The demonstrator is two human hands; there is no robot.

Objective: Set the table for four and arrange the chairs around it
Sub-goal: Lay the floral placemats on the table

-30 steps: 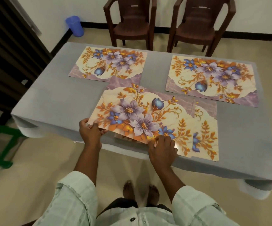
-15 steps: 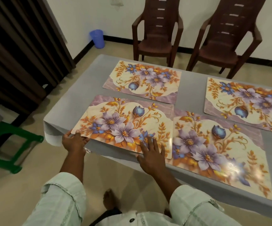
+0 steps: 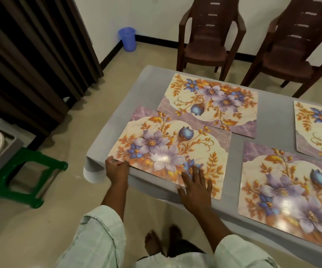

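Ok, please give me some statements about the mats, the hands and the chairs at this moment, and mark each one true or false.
1. Four floral placemats lie on the table. True.
2. The left hand grips the near-left corner of the near-left placemat. True.
3. The right hand is curled into a fist. False: it lies flat, fingers spread, on that mat's near edge.
4. The near-left placemat lies apart from the far-left placemat. False: its far edge overlaps that mat's corner.
5. Two brown chairs stand beyond the table's far side. True.
6. A plate sits on the near-right placemat. False: it is bare.
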